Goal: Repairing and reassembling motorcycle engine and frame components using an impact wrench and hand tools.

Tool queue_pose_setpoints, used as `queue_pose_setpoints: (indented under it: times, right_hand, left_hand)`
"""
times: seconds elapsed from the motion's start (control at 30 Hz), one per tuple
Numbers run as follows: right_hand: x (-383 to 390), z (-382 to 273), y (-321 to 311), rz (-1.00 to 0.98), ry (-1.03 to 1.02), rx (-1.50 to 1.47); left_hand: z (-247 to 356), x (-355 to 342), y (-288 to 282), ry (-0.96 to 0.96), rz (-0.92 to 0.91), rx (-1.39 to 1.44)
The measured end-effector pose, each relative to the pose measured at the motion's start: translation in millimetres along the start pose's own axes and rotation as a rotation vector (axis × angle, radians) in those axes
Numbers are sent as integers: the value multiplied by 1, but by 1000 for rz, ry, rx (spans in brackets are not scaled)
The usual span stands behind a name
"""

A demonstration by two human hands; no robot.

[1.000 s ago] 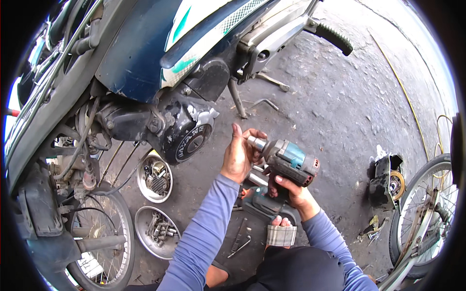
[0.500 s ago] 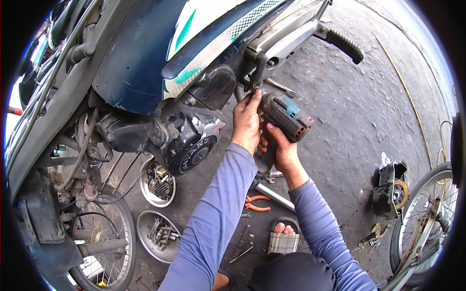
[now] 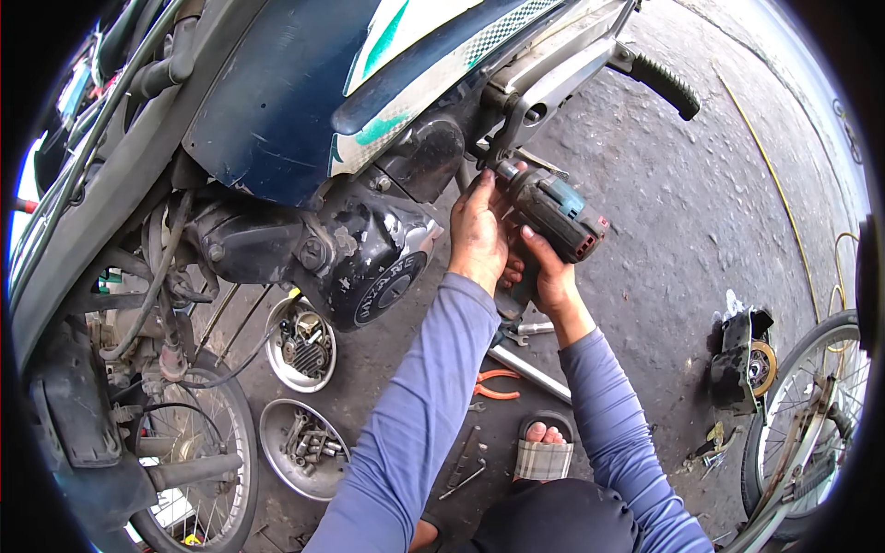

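A dark cordless impact wrench [image 3: 558, 217] with a teal patch is held up beside a motorcycle. My right hand [image 3: 553, 284] is closed around its handle, with the trigger area hidden by fingers. Closed about the front of the tool is my left hand [image 3: 477, 235], its thumb along the nose and a fingertip showing behind. The metal socket [image 3: 507, 170] at the nose meets the lower end of the silver footrest bracket [image 3: 544, 92]; the fastener there is hidden. To the left of my hands is the scuffed black engine cover [image 3: 369, 253].
Two metal bowls, one with greasy parts [image 3: 307, 350] and one with bolts or sockets [image 3: 309, 447], stand on the floor at left. Orange-handled pliers [image 3: 498, 385], a silver bar [image 3: 532, 370] and a wrench lie below my hands. A bicycle wheel [image 3: 811, 415] is at right.
The view has shifted slightly, so motorcycle and hands appear farther right. The bright socket and a left fingertip behind the nose now show. Both hands keep their hold on the impact wrench.
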State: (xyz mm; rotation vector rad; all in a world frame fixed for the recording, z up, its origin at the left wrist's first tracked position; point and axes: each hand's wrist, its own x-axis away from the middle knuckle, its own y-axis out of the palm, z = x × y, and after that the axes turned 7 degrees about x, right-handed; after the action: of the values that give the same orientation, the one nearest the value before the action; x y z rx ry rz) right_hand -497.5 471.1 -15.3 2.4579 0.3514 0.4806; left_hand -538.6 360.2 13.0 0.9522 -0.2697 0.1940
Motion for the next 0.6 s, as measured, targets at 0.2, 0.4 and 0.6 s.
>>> queue_pose_setpoints:
  times: [0.2, 0.4, 0.6]
  right_hand:
    - [4, -2, -4, -16, 67, -19]
    - [11, -5, -12, -10, 38, 2]
    - [35, -22, -37, -179, 185, -173]
  left_hand:
    - [-1, -9, 7, 66, 64, 158]
    - [-2, -9, 11, 82, 142, 181]
    - [-8, -8, 4, 78, 75, 367]
